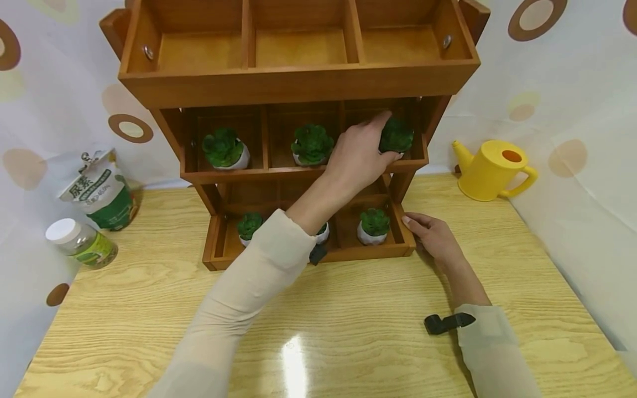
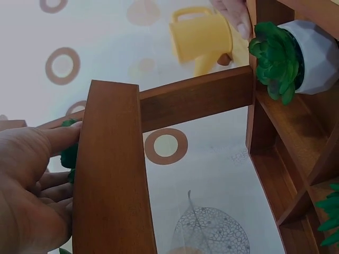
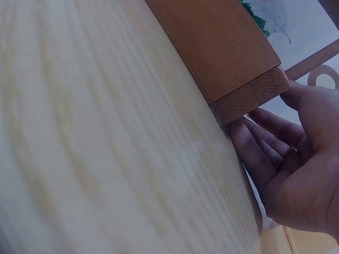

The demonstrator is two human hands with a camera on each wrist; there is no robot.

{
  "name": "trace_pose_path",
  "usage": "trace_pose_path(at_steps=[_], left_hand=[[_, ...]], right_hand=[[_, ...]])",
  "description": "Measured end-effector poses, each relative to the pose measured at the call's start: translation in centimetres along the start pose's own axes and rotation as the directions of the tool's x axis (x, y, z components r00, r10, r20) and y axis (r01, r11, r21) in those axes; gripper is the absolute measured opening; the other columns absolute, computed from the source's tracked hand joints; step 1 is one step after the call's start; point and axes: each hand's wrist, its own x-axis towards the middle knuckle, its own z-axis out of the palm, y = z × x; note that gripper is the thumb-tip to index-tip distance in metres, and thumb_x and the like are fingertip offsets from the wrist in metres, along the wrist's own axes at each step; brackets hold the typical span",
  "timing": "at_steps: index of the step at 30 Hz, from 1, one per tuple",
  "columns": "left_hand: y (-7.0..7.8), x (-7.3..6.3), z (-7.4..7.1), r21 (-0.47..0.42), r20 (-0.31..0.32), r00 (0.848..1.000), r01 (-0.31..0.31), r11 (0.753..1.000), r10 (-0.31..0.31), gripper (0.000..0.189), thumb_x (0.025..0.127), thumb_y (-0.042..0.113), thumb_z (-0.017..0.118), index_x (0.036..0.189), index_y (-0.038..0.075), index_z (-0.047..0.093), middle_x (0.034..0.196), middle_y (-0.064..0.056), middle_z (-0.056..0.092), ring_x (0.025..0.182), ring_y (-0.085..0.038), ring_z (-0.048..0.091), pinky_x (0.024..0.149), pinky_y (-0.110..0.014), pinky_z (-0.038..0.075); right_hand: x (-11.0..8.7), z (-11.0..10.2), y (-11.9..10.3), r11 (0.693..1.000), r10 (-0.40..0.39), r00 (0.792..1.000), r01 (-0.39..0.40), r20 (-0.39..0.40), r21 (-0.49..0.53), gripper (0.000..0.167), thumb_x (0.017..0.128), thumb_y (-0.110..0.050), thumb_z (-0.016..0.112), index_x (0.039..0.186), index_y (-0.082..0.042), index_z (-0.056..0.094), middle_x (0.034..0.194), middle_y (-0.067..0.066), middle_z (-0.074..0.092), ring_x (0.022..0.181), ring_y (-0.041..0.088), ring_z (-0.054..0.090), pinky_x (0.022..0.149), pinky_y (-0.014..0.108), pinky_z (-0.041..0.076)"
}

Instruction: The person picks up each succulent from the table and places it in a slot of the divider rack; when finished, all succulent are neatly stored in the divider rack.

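Observation:
My left hand (image 1: 360, 146) reaches across to the right compartment of the middle tier of a brown wooden shelf (image 1: 298, 85). Its thumb and fingers grip a potted succulent (image 1: 398, 135) there; the pot is mostly hidden. In the left wrist view, the plant's leaves (image 2: 69, 153) show between thumb and fingers behind a board. Down at the bottom tier, my right hand (image 1: 433, 237) rests against the shelf's right end. In the right wrist view, its thumb lies at the upper edge and its fairly straight fingers (image 3: 246, 140) touch the side low down near the table.
Two more succulents (image 1: 226, 149) (image 1: 312, 145) stand in the middle tier. Below, the bottom tier holds three, including one at right (image 1: 373, 226). A yellow watering can (image 1: 490, 171) is at right. At left are a green-and-white bag (image 1: 102, 190) and a white-capped jar (image 1: 82, 243).

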Motion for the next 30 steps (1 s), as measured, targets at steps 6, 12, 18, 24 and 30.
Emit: trace_pose_path(at_steps=[6, 12, 18, 24, 30], left_hand=[[-0.3, -0.3, 0.0, -0.017, -0.02, 1.0, -0.005, 1.0, 0.005, 0.073, 0.095, 0.036, 0.072, 0.157, 0.014, 0.04, 0.147, -0.004, 0.058, 0.102, -0.019, 0.071, 0.092, -0.03, 0.056], [-0.4, -0.9, 0.0, -0.054, -0.042, 0.998, -0.055, 0.997, 0.053, 0.071, 0.097, 0.035, 0.07, 0.158, 0.016, 0.038, 0.158, -0.001, 0.047, 0.125, -0.017, 0.063, 0.105, -0.028, 0.05], [-0.2, -2.0, -0.3, -0.069, -0.062, 0.992, -0.112, 0.991, 0.108, 0.073, 0.097, 0.04, 0.068, 0.158, 0.019, 0.036, 0.16, 0.001, 0.043, 0.137, -0.015, 0.054, 0.111, -0.028, 0.046], [-0.4, -4.3, -1.0, -0.083, -0.103, 0.973, -0.215, 0.973, 0.206, 0.077, 0.094, 0.051, 0.068, 0.158, 0.021, 0.037, 0.161, 0.003, 0.043, 0.147, -0.012, 0.042, 0.119, -0.027, 0.036], [-1.0, -7.1, -2.4, -0.068, -0.171, 0.941, -0.306, 0.95, 0.291, 0.081, 0.09, 0.057, 0.07, 0.157, 0.022, 0.041, 0.16, 0.0, 0.044, 0.149, -0.016, 0.039, 0.121, -0.034, 0.034]], right_hand=[[0.0, 0.2, -0.1, 1.0, 0.008, 1.0, -0.008, 0.012, 0.018, 0.069, 0.103, -0.051, 0.052, 0.155, -0.007, 0.042, 0.149, 0.023, 0.052, 0.098, -0.004, 0.066, 0.084, 0.017, 0.056], [0.2, 0.2, 0.1, 1.0, 0.005, 1.0, -0.005, 0.003, -0.005, 0.073, 0.101, -0.055, 0.053, 0.154, -0.006, 0.042, 0.147, 0.023, 0.054, 0.094, -0.006, 0.067, 0.082, 0.018, 0.057], [0.1, -0.1, 0.1, 1.0, 0.006, 1.0, -0.006, -0.002, -0.021, 0.072, 0.102, -0.055, 0.052, 0.155, -0.006, 0.042, 0.148, 0.022, 0.054, 0.094, -0.007, 0.066, 0.081, 0.017, 0.057], [0.1, 0.0, 0.1, 0.999, 0.007, 1.0, -0.007, -0.004, -0.042, 0.07, 0.103, -0.053, 0.05, 0.155, -0.008, 0.042, 0.15, 0.021, 0.052, 0.097, -0.006, 0.064, 0.082, 0.015, 0.055], [-0.2, 0.0, -0.3, 0.997, 0.009, 1.0, -0.01, -0.01, -0.075, 0.067, 0.104, -0.051, 0.049, 0.155, -0.007, 0.042, 0.151, 0.02, 0.051, 0.107, 0.003, 0.065, 0.082, 0.013, 0.053]])
